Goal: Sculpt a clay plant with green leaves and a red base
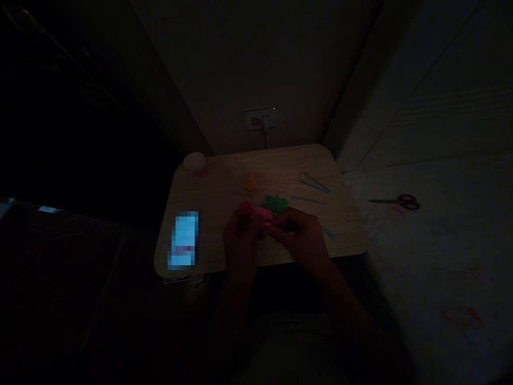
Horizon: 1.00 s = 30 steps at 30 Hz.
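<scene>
Over the front half of a small wooden table [224, 214], both hands meet around a small pink piece [262, 213] that may be modelling clay; the dim light hides its exact form. My left hand [241, 240] has its fingers closed on it, with a red bit [245, 205] showing at the fingertips. From the other side, my right hand [302, 232] pinches the lower part of the same piece. Just behind the fingers lies a flat green piece with lobes [276, 203], partly covered. Farther back sits an orange lump [250, 183].
Thin blue sticks [315, 186] lie on the table's right side, and another blue stick [327, 231] is beside my right hand. A lit phone [183, 240] rests at left, a pale cup [195, 162] at back left. Scissors [404, 202] lie on the pale surface to the right.
</scene>
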Each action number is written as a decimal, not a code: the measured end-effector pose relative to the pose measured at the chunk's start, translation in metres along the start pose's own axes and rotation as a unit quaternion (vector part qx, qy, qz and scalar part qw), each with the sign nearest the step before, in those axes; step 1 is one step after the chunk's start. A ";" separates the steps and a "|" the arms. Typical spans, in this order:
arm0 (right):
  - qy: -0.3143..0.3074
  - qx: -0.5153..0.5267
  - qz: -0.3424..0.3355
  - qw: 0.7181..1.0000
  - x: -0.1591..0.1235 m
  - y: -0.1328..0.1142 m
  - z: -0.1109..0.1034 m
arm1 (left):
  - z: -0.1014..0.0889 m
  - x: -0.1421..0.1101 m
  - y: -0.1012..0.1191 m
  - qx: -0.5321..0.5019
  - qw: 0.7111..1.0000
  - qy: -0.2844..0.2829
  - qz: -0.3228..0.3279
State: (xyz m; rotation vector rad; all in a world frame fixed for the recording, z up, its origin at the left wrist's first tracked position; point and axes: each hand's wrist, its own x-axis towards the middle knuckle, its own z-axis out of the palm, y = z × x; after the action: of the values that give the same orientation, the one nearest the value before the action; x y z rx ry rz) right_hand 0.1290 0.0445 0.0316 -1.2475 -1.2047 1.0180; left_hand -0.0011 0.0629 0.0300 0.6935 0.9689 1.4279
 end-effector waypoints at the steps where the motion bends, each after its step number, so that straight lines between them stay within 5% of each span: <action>1: 0.006 -0.004 -0.002 1.000 0.000 0.000 -0.001 | -0.001 -0.001 0.000 0.001 1.000 0.000 -0.002; 6: 0.020 -0.026 -0.016 0.999 0.000 -0.004 -0.004 | -0.009 -0.002 -0.003 0.056 0.998 -0.002 0.026; 14: 0.039 -0.065 -0.018 0.997 0.001 0.002 -0.010 | -0.016 -0.003 0.001 0.146 0.984 -0.081 0.059; 23: -0.003 -0.065 -0.066 0.996 -0.004 0.000 -0.010 | -0.014 -0.004 -0.003 0.120 0.992 0.019 0.034; 30: 0.020 -0.023 -0.068 0.997 -0.002 0.002 -0.009 | -0.013 -0.004 0.000 0.103 0.994 -0.022 0.021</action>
State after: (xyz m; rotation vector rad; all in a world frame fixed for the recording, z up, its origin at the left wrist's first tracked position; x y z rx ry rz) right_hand 0.1375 0.0415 0.0299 -1.1986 -1.2717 0.8658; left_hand -0.0121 0.0566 0.0249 0.8981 1.0821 1.3550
